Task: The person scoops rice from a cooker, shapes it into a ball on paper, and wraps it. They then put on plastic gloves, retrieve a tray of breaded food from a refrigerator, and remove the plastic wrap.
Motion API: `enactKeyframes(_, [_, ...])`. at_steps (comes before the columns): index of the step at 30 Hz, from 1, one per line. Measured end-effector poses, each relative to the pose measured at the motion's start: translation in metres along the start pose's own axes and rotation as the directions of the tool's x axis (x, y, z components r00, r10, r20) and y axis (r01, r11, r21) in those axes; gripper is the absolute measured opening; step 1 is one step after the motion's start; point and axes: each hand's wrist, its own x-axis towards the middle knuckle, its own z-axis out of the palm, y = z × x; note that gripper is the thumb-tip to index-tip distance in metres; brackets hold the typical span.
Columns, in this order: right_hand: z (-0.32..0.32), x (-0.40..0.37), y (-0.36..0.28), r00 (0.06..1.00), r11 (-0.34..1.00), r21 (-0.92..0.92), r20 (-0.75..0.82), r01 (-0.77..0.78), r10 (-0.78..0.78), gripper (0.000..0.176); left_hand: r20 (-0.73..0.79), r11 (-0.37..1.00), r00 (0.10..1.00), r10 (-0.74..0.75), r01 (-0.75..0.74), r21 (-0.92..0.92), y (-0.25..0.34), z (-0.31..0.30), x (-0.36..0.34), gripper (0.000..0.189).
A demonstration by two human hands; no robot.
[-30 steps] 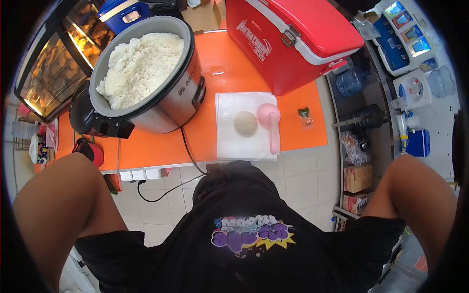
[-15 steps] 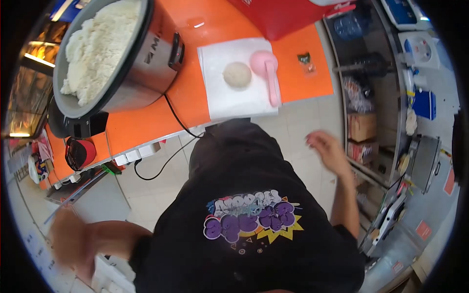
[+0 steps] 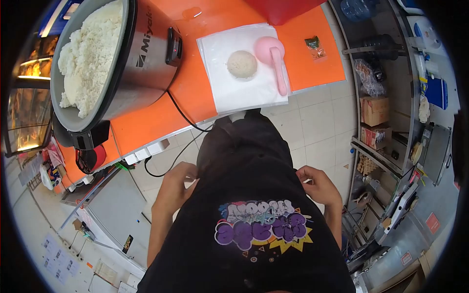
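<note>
Both of my hands are at the sides of the black shirt, below the orange table. My left hand (image 3: 177, 186) has curled fingers by the dark cloth at my hip; what they hold, if anything, is hidden. My right hand (image 3: 320, 186) is bent against the other side, its fingertips at the shirt. On white paper (image 3: 220, 93) lies a round mound of rice (image 3: 242, 64), with a pink ladle (image 3: 269, 50) beside it, handle toward me. The steel rice cooker (image 3: 146, 53), heaped with white rice (image 3: 93, 58), stands at the table's left.
A small clear packet (image 3: 315, 47) lies on the orange table (image 3: 325, 71) at right. A red container (image 3: 283, 9) stands at the far edge. A black cable (image 3: 178, 110) hangs over the front edge. Metal shelves with cardboard boxes (image 3: 375, 111) stand at right.
My left hand has come in from the far lower left to my hip. My right hand has moved down and inward to the shirt. The view has shifted slightly.
</note>
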Motion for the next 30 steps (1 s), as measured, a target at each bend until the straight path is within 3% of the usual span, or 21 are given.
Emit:
enactKeyframes(2, [-0.002,-0.001,-0.006,0.998,0.998,0.024,0.027,-0.056,0.056,0.009,-0.001,0.987,0.989,0.146,-0.146,0.074,0.001,0.001,0.004,0.033])
enactKeyframes(3, [-0.003,-0.002,-0.008,0.992,0.992,0.047,0.059,-0.118,0.115,0.008,-0.001,0.986,0.989,0.151,-0.151,0.074,-0.002,0.003,0.007,0.033])
enactKeyframes(5, [-0.003,-0.002,-0.003,0.99,0.992,0.036,0.078,-0.118,0.115,0.006,0.015,0.934,0.965,0.262,-0.257,0.247,-0.008,0.005,0.015,0.027])
enactKeyframes(10, [-0.007,-0.006,0.027,0.984,0.996,-0.029,0.154,-0.082,0.086,0.009,-0.011,0.866,0.9,0.435,-0.415,0.28,0.006,0.008,0.04,0.026])
enactKeyframes(11, [-0.002,-0.008,0.046,0.978,0.991,0.046,0.175,-0.124,0.114,0.009,0.003,0.843,0.878,0.478,-0.459,0.282,0.008,0.008,0.042,0.028])
enactKeyframes(13, [-0.003,-0.007,0.049,0.973,0.983,0.108,0.193,-0.151,0.128,0.009,0.019,0.847,0.884,0.467,-0.453,0.278,0.008,0.004,0.042,0.027])
enactKeyframes(17, [-0.021,0.012,0.007,0.964,0.99,-0.098,0.233,-0.105,0.125,0.008,0.08,0.871,0.905,0.418,-0.425,0.248,0.005,-0.005,0.042,0.027])
enactKeyframes(19, [-0.035,0.031,0.005,0.956,0.992,-0.111,0.292,0.055,-0.02,0.015,0.103,0.865,0.905,0.412,-0.424,0.27,0.007,-0.009,0.045,0.031])
enactKeyframes(20, [-0.037,0.048,-0.002,0.978,1.0,0.031,0.209,0.003,-0.009,0.017,0.089,0.869,0.9,0.427,-0.436,0.233,0.013,-0.009,0.047,0.03])
enactKeyframes(22, [-0.043,0.098,-0.03,0.991,0.986,-0.1,0.034,0.134,-0.132,0.019,0.068,0.875,0.894,0.443,-0.448,0.184,0.021,-0.001,0.051,0.03])
enactKeyframes(23, [-0.042,0.136,-0.026,0.938,0.942,-0.182,-0.153,0.284,-0.312,0.02,0.085,0.838,0.866,0.493,-0.499,0.222,0.025,0.002,0.057,0.029])
enactKeyframes(26, [-0.024,0.232,-0.043,0.654,0.845,-0.457,-0.555,0.278,-0.514,0.039,0.121,0.78,0.814,0.569,-0.58,0.237,0.013,0.008,0.068,0.026])
enactKeyframes(28, [-0.013,0.27,-0.049,0.517,0.819,-0.516,-0.644,0.251,-0.564,0.051,0.134,0.761,0.79,0.599,-0.613,0.214,0.004,0.008,0.069,0.024])
enactKeyframes(29, [-0.008,0.278,-0.052,0.52,0.816,-0.521,-0.638,0.251,-0.567,0.051,0.115,0.775,0.801,0.588,-0.598,0.205,0.0,0.008,0.065,0.023])
enactKeyframes(30, [-0.003,0.282,-0.055,0.517,0.807,-0.582,-0.662,0.101,-0.542,0.05,0.095,0.791,0.814,0.573,-0.58,0.193,-0.003,0.008,0.061,0.021])
